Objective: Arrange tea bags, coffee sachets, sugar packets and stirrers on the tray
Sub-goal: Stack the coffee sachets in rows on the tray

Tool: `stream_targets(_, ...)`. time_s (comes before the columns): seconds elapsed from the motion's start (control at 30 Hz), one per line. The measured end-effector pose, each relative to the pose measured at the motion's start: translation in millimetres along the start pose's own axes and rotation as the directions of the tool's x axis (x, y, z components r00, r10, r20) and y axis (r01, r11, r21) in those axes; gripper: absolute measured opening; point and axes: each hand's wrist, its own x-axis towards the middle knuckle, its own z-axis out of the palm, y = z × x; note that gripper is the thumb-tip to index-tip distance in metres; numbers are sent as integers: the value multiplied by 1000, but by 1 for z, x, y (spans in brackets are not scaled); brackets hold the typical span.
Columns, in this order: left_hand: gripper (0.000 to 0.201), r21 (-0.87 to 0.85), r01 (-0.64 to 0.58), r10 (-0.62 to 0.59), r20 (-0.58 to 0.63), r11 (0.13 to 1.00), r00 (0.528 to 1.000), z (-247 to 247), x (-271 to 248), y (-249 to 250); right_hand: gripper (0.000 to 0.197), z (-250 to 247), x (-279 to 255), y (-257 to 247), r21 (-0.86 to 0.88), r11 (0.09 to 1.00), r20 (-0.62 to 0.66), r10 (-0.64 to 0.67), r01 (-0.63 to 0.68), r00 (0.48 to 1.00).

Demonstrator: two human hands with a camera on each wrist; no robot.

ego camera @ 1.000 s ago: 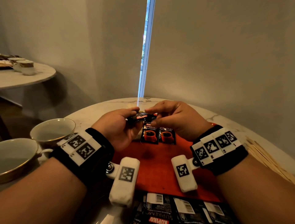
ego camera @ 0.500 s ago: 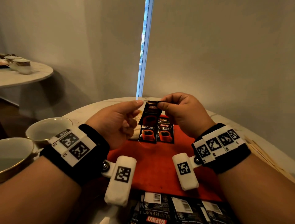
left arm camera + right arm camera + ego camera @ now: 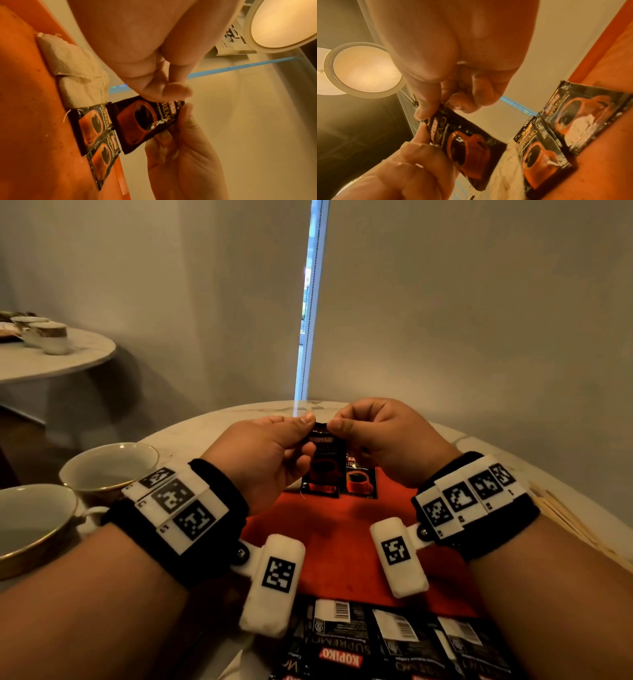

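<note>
Pinching coffee sachet (image 3: 322, 463), both hands' fingers (image 3: 301, 424) | tray (image 3: 342, 542): two sachets (image 3: 96, 121), tea bags (image 3: 77, 75)

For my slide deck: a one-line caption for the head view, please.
Both hands, left and right, pinch a Kopiko coffee sachet above the red tray.

In the head view the left hand (image 3: 270, 453) and right hand (image 3: 383, 440) cover the top edge of the held coffee sachet (image 3: 323, 463), which hides all but a strip of one sachet on the tray (image 3: 335, 542). Tea bags (image 3: 77, 70) are unseen there, behind the left hand. Loose sachets (image 3: 394, 642) are cut by the bottom edge. Stirrers (image 3: 575, 525) run under the right wrist band, count unreadable. The nearer cup (image 3: 30, 529) is cropped at the left edge.
</note>
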Motion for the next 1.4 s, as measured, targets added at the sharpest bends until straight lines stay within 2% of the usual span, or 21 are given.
stream_targets(0.07, 12, -28, -1, 1, -1, 1000, 1000, 1, 0, 1, 15, 0, 0, 1, 26, 1000, -43, 16, -15, 999)
stream_targets(0.17, 14, -62, 12, -14, -29, 998, 999, -3, 2, 4, 16, -7, 7, 9, 163, 986, -197, 51, -19, 979)
stream_targets(0.27, 15, -49, 108, -110, -28, 993, 994, -7, 2, 4, 14, -23, 15, 25, 232, 968, -341, 170, -92, 924)
stream_targets(0.33, 16, -7, 187, -187, -11, 982, 982, -8, 1, 3, 14, -33, 17, 38, 224, 958, -377, 253, -178, 891)
stream_targets(0.5, 18, 36, 272, -272, -8, 962, 962, -8, 0, 3, 10, -40, 14, 57, 181, 917, -364, 398, -355, 842)
stream_targets(0.67, 17, 44, 287, -287, -9, 957, 958, -11, 1, 4, 12, -37, 12, 55, 115, 906, -338, 422, -408, 841)
stream_targets(1.07, 17, 11, 297, -297, -43, 955, 954, -13, 4, 4, 5, -40, 14, 59, 10, 892, -349, 426, -451, 835)
stream_targets(1.4, 19, 22, 285, -283, -64, 958, 957, -13, 5, 3, 8, -39, 15, 63, 33, 893, -356, 431, -449, 829)
